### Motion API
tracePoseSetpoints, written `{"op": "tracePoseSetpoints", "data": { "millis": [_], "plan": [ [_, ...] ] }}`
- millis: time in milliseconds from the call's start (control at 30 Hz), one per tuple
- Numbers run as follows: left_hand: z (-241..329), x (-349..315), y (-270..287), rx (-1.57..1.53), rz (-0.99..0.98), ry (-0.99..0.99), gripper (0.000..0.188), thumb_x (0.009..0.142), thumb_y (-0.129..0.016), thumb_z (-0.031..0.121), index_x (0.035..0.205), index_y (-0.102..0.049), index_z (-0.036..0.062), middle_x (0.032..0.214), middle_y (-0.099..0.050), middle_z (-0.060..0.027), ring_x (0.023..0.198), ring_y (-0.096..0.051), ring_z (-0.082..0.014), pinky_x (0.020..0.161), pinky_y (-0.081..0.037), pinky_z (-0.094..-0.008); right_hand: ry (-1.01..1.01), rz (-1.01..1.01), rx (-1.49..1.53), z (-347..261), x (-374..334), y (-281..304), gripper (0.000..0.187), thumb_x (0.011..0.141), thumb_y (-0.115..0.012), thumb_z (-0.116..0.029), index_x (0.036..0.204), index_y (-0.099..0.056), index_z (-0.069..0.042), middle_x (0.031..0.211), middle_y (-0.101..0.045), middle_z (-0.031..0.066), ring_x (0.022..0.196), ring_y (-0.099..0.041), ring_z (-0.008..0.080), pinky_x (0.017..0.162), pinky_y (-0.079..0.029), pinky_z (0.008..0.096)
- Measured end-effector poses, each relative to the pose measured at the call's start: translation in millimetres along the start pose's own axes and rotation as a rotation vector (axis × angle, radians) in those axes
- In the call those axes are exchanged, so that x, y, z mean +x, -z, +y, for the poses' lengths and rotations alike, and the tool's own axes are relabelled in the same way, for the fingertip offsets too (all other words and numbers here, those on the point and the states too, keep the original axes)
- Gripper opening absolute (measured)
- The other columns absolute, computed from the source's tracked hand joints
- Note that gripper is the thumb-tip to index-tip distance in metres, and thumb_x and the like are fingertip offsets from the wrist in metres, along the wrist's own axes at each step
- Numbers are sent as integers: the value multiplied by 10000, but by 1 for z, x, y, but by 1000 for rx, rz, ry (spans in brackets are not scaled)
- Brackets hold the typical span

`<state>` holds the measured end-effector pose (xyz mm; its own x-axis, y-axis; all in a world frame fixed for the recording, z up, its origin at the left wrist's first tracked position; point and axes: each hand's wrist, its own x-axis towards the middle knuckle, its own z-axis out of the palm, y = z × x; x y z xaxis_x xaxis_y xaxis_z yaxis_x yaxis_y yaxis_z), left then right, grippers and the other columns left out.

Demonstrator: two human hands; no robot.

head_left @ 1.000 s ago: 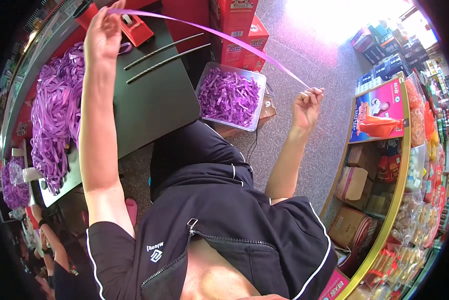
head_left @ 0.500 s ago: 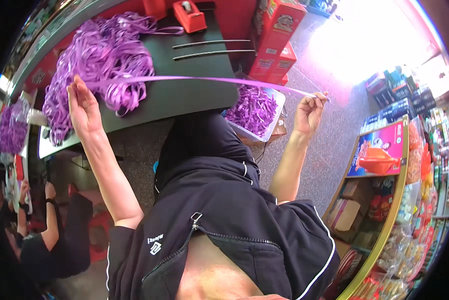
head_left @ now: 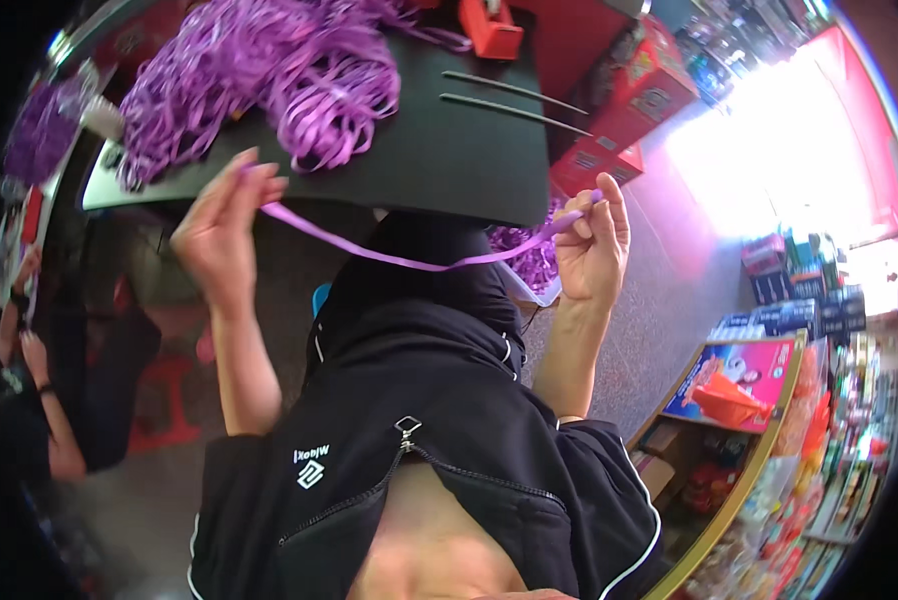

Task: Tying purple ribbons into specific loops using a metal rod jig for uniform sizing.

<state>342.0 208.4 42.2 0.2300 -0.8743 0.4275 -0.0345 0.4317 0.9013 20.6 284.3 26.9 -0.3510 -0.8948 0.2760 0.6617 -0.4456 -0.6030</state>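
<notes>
A narrow purple ribbon point(head_left: 409, 263) hangs in a slack curve between my two hands, over my lap. My left hand point(head_left: 224, 230) pinches one end between thumb and fingers, just off the table's near edge. My right hand point(head_left: 591, 245) is closed on the other end, with a bit of ribbon showing at the fingertips. Beyond my left hand, a large tangled pile of purple ribbons point(head_left: 269, 65) covers the left of the black table point(head_left: 449, 175). Partly behind my right hand stands a white bin point(head_left: 537, 293) holding cut purple ribbon pieces point(head_left: 529, 260).
Two thin metal rods point(head_left: 514, 112) lie on the table near a red tape dispenser point(head_left: 491, 30). Red boxes point(head_left: 649, 85) stand past its right end. A glass-sided shelf cabinet point(head_left: 729, 400) is at right. On the left another person's arm point(head_left: 54, 410) is visible.
My hands have drawn closer together and the ribbon has gone from nearly straight to sagging. The left hand moved right and nearer to me. The whole view has shifted.
</notes>
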Motion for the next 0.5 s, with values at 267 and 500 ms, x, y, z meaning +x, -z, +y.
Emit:
{"op": "tracePoseSetpoints", "data": {
  "millis": [267,500],
  "plan": [
    [8,-36,-57,-93,-514,-193,152,788,-655,-77,935,-667,-40,889,-679,-123,779,-670,-163,703,-548,-246,81,-257,-664,28,-10,-55,146,782,-677,57,924,-645,46,868,-653,81,752,-605,111,653,-456,198],
    [5,-40,-55,55,-529,-333,199,756,-701,-15,953,-687,10,877,-686,-108,757,-673,-158,667,-542,-229,35,-367,-1057,29,-14,-76,136,736,-717,35,862,-691,-11,822,-661,46,698,-586,70,597,-442,190]
  ]
}}
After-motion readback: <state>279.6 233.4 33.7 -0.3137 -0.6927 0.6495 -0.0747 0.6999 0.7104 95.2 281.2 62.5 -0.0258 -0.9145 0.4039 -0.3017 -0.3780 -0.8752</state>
